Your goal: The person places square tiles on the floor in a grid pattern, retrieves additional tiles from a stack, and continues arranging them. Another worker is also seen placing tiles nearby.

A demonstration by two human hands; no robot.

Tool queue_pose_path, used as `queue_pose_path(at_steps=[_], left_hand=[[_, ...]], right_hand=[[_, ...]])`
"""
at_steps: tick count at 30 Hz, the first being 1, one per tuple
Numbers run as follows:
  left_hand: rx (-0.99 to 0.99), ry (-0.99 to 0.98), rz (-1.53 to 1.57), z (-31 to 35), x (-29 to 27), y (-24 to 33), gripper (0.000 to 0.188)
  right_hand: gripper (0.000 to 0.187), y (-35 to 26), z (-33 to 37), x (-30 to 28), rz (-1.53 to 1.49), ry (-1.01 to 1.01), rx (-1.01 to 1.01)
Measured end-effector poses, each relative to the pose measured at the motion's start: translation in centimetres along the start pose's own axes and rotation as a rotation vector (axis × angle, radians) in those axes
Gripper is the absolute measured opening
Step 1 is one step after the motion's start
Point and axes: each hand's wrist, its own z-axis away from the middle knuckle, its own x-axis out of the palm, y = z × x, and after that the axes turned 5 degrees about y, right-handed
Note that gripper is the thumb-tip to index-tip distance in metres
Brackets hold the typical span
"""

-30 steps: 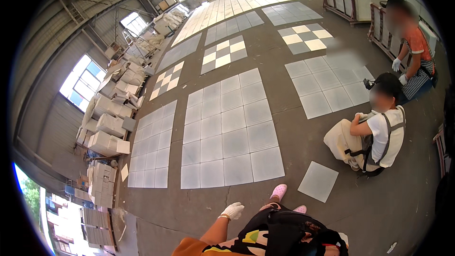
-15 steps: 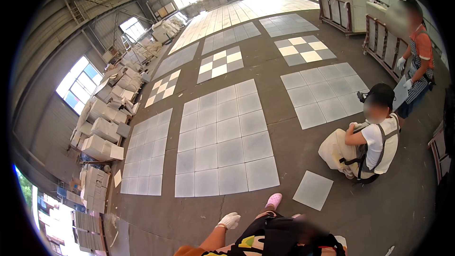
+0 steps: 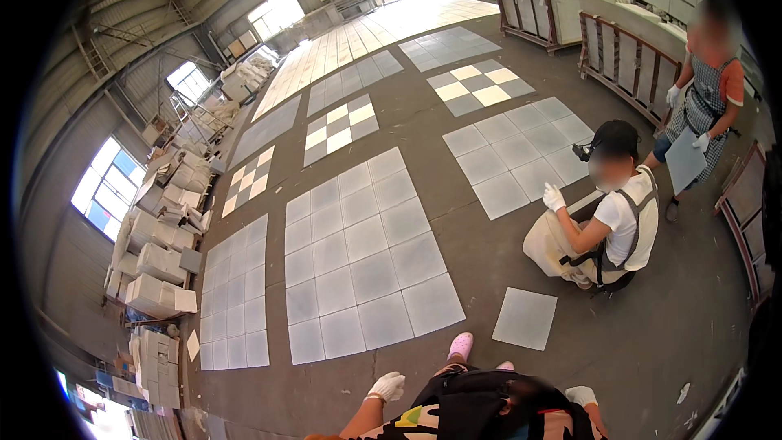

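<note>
My left hand (image 3: 387, 386), in a white glove, hangs over the dark floor at the lower middle, its fingers loosely curled together with nothing in them. My right hand (image 3: 581, 395), also gloved in white, shows at the right of my body; its fingers are too small to make out. A pink clog (image 3: 461, 347) is on my foot. Ahead of it lies a large grid of pale grey square tiles (image 3: 358, 257). A single grey tile (image 3: 524, 319) lies apart on the floor, between my feet and a crouching person (image 3: 623, 228), whose gloved hand is raised.
Another person (image 3: 707, 106) in a checked apron stands at the right, holding a grey tile (image 3: 684, 161). Racks of slabs (image 3: 627, 57) line the right side. Checkered tile panels (image 3: 481, 85) lie farther off. Stacked pale blocks (image 3: 163, 261) run along the left wall.
The view has shifted, and my right hand has come into sight. The crouching person has raised a gloved hand. The standing person has turned, with the held tile now more visible.
</note>
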Motion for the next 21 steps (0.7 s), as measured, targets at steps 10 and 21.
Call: queue_pose_path(at_steps=[10, 21], left_hand=[[-0.097, 0.005, 0.222, -0.6, 0.1, -1.3, 0.015], [0.066, -0.125, 0.007, -0.6, -0.3, 0.2, 0.012]], right_hand=[[0.015, 0.4, -0.4, -0.3, 0.299, -0.060, -0.215], [0.015, 1.6, -0.9, 0.5, -0.069, -0.002, 0.146]])
